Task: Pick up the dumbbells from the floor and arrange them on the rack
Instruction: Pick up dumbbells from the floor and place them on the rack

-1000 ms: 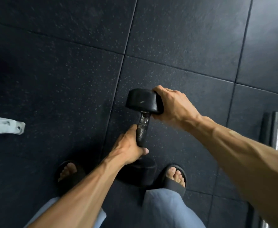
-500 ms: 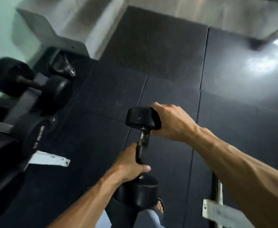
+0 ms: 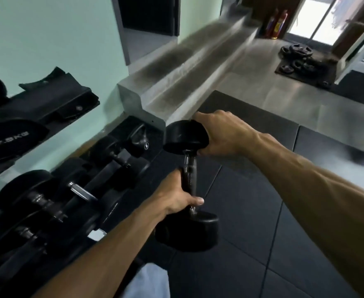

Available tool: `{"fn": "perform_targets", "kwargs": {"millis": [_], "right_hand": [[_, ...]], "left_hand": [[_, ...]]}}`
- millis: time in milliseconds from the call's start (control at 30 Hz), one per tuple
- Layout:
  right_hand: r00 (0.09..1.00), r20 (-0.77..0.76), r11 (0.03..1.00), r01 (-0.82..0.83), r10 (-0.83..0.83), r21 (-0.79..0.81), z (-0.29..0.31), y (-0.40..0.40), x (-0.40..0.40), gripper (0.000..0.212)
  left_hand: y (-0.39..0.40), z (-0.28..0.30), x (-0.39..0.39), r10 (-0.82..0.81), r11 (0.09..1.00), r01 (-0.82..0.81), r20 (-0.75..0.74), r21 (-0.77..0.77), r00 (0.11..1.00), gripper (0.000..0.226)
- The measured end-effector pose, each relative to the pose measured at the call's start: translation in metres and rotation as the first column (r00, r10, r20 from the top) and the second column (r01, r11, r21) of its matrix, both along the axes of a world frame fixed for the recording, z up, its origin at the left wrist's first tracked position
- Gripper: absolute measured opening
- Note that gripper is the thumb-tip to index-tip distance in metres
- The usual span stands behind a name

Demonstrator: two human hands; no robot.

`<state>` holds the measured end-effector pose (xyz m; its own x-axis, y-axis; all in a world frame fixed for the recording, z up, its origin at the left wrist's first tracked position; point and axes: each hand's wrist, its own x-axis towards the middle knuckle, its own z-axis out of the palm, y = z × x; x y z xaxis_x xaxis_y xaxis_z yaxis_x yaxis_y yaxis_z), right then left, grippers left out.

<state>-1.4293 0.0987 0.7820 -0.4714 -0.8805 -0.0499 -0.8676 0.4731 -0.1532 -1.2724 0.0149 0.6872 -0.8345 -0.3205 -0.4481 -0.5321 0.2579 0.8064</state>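
From the head camera, the floor (image 3: 252, 222) was dark rubber tile with thin seams, and beyond it lay a paler, smooth grey stretch. A pale green wall (image 3: 54, 39) ran along the left, broken by a dark doorway (image 3: 148, 16). A grey concrete step (image 3: 176, 82) ran away from the wall's corner toward the far end of the room, where two red fire extinguishers (image 3: 276, 22) stood beside a bright glass door (image 3: 314, 20). A heap of black weight plates (image 3: 301, 59) lay on a mat on the grey floor, well beyond the rack.

The rack (image 3: 47, 110) stood against the green wall on the left, with dumbbells on its tiers. On its upper tier a black head read "7.5KG" (image 3: 12, 139) in pale letters. Past the rack's far end, on the floor by the step, sat a kettlebell (image 3: 139, 137) with a small round "6" label. Other markings on the rack were too blurred to read.

The dumbbell (image 3: 188, 183) hung in the air to the right of the rack, clear of the floor and standing almost upright. The left hand (image 3: 176, 195) was wrapped around the lower part of its knurled handle, just above the lower head. The right hand (image 3: 222, 134) clasped the side of the upper head, fingers curled over its far edge. A bit of pale blue trouser (image 3: 148, 282) showed at the bottom, below the dumbbell.
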Motion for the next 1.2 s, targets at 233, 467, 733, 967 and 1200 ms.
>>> {"fn": "perform_targets", "kwargs": {"millis": [233,467,733,967,1200], "right_hand": [[0.997,0.015,0.996,-0.082,0.081,0.046,0.034,-0.136,-0.039,0.059],[0.976,0.042,0.976,-0.214,0.213,0.03,0.033,-0.265,-0.074,0.061],[0.895,0.045,0.891,-0.447,0.445,0.076,0.024,-0.414,-0.11,0.058],[0.804,0.069,0.801,-0.594,0.59,0.074,0.016,-0.533,-0.134,0.06],[0.71,0.11,0.708,-0.703,0.695,0.065,0.005,-0.625,-0.128,0.06]], "left_hand": [[-0.117,0.031,-0.033,0.099,0.995,-0.099,0.003,0.011,0.995,0.066],[-0.224,0.036,-0.058,0.24,0.971,-0.24,0.018,0.018,0.971,0.068],[-0.328,0.028,-0.091,0.456,0.889,-0.457,0.042,0.013,0.889,0.055],[-0.413,0.024,-0.115,0.614,0.789,-0.613,0.065,-0.039,0.786,0.059],[-0.478,0.017,-0.118,0.738,0.674,-0.738,0.082,-0.028,0.67,0.053]]}}
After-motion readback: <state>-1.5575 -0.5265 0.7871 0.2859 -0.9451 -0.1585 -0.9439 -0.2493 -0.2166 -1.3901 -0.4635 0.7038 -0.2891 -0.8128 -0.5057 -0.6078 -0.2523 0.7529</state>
